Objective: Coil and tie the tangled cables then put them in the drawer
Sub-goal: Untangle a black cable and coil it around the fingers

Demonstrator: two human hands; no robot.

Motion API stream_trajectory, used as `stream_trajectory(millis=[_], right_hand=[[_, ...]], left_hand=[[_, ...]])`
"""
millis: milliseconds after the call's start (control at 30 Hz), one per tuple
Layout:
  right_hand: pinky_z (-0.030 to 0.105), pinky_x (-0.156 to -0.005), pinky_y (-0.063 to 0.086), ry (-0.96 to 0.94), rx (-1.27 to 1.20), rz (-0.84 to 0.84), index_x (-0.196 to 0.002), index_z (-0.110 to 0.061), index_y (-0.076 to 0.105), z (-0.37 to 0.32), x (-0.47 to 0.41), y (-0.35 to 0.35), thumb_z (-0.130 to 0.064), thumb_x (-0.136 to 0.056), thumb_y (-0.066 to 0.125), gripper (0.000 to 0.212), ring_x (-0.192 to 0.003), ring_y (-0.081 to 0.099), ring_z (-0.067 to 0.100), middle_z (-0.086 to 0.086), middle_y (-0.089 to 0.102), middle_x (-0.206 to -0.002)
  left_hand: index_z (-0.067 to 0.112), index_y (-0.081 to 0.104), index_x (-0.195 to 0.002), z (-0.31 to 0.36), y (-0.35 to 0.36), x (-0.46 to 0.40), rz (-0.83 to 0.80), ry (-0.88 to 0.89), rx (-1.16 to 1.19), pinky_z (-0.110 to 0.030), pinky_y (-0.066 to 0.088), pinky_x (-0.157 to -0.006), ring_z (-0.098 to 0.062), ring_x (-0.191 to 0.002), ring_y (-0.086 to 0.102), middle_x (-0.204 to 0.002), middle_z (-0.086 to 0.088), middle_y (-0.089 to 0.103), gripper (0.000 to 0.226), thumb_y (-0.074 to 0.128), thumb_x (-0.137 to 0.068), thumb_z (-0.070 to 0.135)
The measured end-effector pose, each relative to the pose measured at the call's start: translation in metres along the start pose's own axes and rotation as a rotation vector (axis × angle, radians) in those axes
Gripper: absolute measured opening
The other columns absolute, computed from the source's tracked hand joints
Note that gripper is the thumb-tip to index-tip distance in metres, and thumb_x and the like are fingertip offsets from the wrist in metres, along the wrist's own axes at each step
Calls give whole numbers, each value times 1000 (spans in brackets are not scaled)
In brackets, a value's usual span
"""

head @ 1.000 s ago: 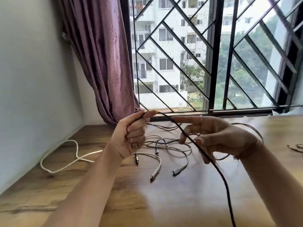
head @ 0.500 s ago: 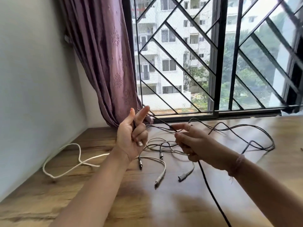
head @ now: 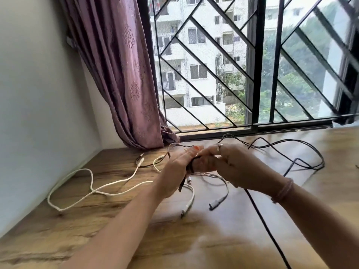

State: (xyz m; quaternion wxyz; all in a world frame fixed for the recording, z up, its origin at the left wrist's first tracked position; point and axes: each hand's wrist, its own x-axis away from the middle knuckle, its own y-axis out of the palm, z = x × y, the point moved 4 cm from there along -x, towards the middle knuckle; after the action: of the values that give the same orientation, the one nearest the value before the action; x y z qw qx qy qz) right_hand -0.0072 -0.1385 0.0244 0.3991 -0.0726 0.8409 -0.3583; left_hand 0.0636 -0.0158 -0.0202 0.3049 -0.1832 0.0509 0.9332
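Note:
A long black cable [head: 266,224] runs from the lower right edge up to my hands, and more of it lies in loose waves by the window. My left hand [head: 174,171] has its fingers stretched out with the black cable looped around them, its plug end hanging below the palm. My right hand [head: 237,166] touches the left fingertips and pinches the same cable. A white cable [head: 93,189] snakes over the wooden table [head: 58,230] at left. Several thin tangled cables with plugs [head: 188,206] lie under my hands.
A mauve curtain [head: 124,74] hangs in the back corner beside a barred window [head: 252,74]. A white wall [head: 35,103] bounds the table on the left. No drawer is in view.
Both hands have dropped lower and come together. The left hand went from a raised pinch to flat fingers with the black cable wrapped on them. The camera tilted, showing more cable at right.

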Motion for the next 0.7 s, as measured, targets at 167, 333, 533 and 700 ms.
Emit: stream_trajectory(millis=[167,333,533,700], right_hand=[[-4,-59,31,-117,304,299,-85,-12,76,1,-1,-11,-15,-80,73,6,-61,49,-24,-17,59,-71],[-5,-57,31,-75,325,398,-77,-14,75,14,-1,-14,-21,-78,76,7,-61,50,-23,-20,55,-63],[14,-32,32,174,-129,299,-77,-25,67,31,-3,-8,-19,-89,64,14,-31,43,3,-11,59,-55],[13,-34,26,394,-513,-43,-59,-32,66,31,6,16,-24,-98,49,43,-33,35,2,-15,47,-40]], left_hand=[[13,73,-95,-6,8,2,-69,-58,11,-18,45,-42,-9,-23,41,-70,-18,73,54,32,-95,50],[2,76,-79,-7,22,7,-204,-225,309,-9,23,-24,-6,-14,28,-41,-6,61,72,24,-96,49],[0,71,-105,11,23,11,-185,-220,657,-12,32,-31,-7,-17,35,-48,2,64,51,42,-88,39],[-3,67,-108,18,14,9,43,-105,624,-20,58,-60,-6,-52,67,-69,3,73,47,45,-92,35]])
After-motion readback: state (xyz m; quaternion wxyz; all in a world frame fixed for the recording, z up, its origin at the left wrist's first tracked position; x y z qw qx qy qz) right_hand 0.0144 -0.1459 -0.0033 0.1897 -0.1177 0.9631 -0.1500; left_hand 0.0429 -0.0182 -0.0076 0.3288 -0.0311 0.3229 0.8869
